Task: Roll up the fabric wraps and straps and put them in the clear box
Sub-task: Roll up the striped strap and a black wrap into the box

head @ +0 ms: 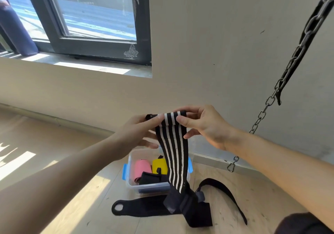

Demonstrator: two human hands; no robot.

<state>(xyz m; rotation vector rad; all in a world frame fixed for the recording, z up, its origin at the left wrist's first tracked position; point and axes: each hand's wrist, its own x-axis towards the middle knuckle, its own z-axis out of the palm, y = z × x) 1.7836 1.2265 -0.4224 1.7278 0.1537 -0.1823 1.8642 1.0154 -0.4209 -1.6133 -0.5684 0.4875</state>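
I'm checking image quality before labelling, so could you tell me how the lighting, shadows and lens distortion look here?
Head view: hard sunlight from the window throws bright patches on the floor at left; the wide-angle lens bows the wall base and stretches both forearms; the striped wrap, left hand and right hand are evenly lit and sharp.

Bright daylight enters through window (90, 15) at upper left. Hard sunlit patches on sill (101, 67) and on wooden floor (75, 197) at lower left, nearly blown out; striped shadow edges beside them. Wall (226, 44) evenly lit, soft falloff toward right. Forearms cast in warm light, no harsh glare. Wide-angle distortion strong: window frame and hanging chain (289, 67) bow near edges. Focus fair at centre; slight softness and compression smear on floor grain and far left edge.
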